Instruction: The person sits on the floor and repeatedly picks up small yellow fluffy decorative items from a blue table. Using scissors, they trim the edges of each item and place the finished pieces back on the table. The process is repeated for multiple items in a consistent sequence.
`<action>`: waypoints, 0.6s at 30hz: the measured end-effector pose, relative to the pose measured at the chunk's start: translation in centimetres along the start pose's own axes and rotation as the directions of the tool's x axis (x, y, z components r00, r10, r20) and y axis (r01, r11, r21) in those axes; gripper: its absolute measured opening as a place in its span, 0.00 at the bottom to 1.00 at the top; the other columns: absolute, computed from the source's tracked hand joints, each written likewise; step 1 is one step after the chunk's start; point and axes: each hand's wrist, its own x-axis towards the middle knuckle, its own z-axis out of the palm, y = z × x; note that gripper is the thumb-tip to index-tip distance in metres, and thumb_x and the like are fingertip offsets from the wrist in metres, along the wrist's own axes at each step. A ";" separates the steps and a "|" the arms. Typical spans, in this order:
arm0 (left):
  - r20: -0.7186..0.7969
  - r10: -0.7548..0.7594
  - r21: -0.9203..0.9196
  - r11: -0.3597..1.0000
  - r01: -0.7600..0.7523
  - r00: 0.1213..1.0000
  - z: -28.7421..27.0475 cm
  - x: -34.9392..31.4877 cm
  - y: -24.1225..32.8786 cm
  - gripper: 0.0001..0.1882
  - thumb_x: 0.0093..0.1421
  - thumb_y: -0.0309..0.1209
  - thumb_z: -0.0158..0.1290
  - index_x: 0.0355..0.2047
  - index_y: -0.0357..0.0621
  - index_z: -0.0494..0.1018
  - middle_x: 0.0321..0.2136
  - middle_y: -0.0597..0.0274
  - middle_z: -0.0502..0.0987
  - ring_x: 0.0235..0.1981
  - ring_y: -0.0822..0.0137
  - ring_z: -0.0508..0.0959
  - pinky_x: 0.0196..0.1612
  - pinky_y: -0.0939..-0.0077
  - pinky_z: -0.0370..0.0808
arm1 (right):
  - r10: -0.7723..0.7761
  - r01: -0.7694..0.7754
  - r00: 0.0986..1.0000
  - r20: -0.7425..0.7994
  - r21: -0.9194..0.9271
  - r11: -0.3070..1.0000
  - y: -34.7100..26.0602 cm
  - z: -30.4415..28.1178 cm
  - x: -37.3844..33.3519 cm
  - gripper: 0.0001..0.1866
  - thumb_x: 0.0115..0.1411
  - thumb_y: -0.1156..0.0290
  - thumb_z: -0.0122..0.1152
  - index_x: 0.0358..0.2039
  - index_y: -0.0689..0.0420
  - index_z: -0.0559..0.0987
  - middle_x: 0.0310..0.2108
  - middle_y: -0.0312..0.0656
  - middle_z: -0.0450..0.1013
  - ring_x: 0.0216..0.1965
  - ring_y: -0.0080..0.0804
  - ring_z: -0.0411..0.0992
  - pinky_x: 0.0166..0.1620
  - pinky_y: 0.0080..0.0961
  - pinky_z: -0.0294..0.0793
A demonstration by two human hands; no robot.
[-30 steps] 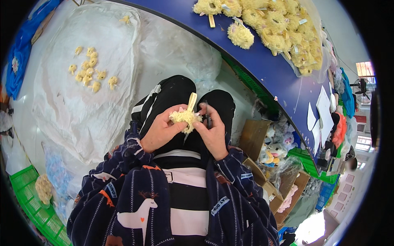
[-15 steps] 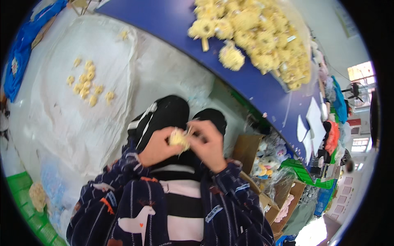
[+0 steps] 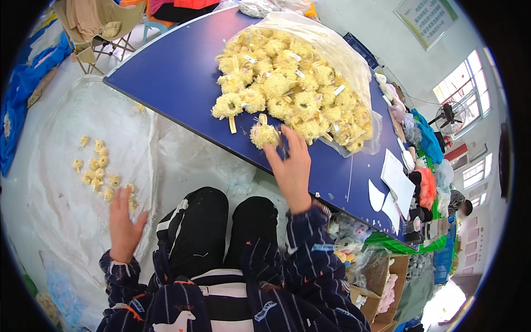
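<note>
Low at the left, my left hand is over a white sheet, its fingers stretched out and nothing in it. Its fingertips are just short of several small yellow pieces scattered on that sheet. My right hand reaches over the near edge of the blue table. Thumb and forefinger are apart, at the side of a fluffy yellow plush piece; the thumb seems to touch it. A small dark shape shows between these fingers, too unclear to name. Beyond lies a heap of similar yellow plush pieces, some with white tags.
The blue table slants across, its edge beyond my knees. Clear plastic lies around the heap. White paper pieces rest at the table's right. A folding chair stands far left; cardboard boxes are at lower right.
My hands were together over my lap with a yellow plush piece between them. They have parted: the left went to the sheet, the right to the table. Neither holds that piece now.
</note>
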 end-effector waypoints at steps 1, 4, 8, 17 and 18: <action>0.037 0.060 -0.159 0.986 -0.053 0.998 0.7 0.1 0.7 0.27 0.47 0.27 0.59 0.49 0.37 0.67 0.47 0.49 0.70 0.48 0.53 0.70 0.51 0.64 0.66 | 0.034 -0.034 0.999 0.036 -0.011 0.999 0.6 0.7 0.8 0.21 0.51 0.66 0.63 0.45 0.57 0.72 0.38 0.47 0.69 0.36 0.44 0.71 0.38 0.33 0.71; 0.319 0.170 -0.623 0.779 0.071 0.933 1.4 0.6 5.3 0.25 0.51 0.28 0.58 0.49 0.35 0.67 0.46 0.51 0.71 0.46 0.59 0.72 0.46 0.69 0.71 | 0.126 -0.135 0.982 0.137 0.054 0.989 1.9 1.6 1.8 0.14 0.52 0.68 0.61 0.38 0.60 0.75 0.30 0.47 0.69 0.30 0.43 0.70 0.34 0.32 0.69; 0.589 0.266 -0.798 0.338 0.498 0.763 3.6 0.9 9.1 0.16 0.61 0.28 0.46 0.49 0.35 0.66 0.47 0.56 0.70 0.46 0.66 0.73 0.46 0.75 0.72 | 0.214 -0.241 0.963 0.161 0.167 0.956 0.9 1.1 0.6 0.08 0.52 0.72 0.59 0.30 0.63 0.76 0.24 0.47 0.67 0.25 0.41 0.68 0.30 0.30 0.66; 0.572 0.529 -0.339 -0.543 0.768 0.627 7.4 0.1 11.8 0.21 0.65 0.33 0.43 0.56 0.42 0.56 0.50 0.58 0.67 0.49 0.63 0.72 0.48 0.72 0.74 | 0.322 -0.624 0.779 0.537 0.617 0.480 -4.3 -0.9 -10.5 0.07 0.58 0.73 0.57 0.33 0.62 0.72 0.28 0.30 0.66 0.25 0.11 0.60 0.26 0.10 0.58; 0.554 0.516 -0.349 -0.568 0.745 0.653 7.6 -0.6 11.9 0.20 0.65 0.32 0.44 0.56 0.43 0.56 0.50 0.58 0.67 0.49 0.63 0.72 0.49 0.72 0.74 | 0.395 -0.657 0.753 0.525 0.629 0.416 -4.5 -0.8 -11.5 0.07 0.58 0.73 0.57 0.34 0.62 0.72 0.28 0.30 0.66 0.25 0.11 0.60 0.26 0.09 0.58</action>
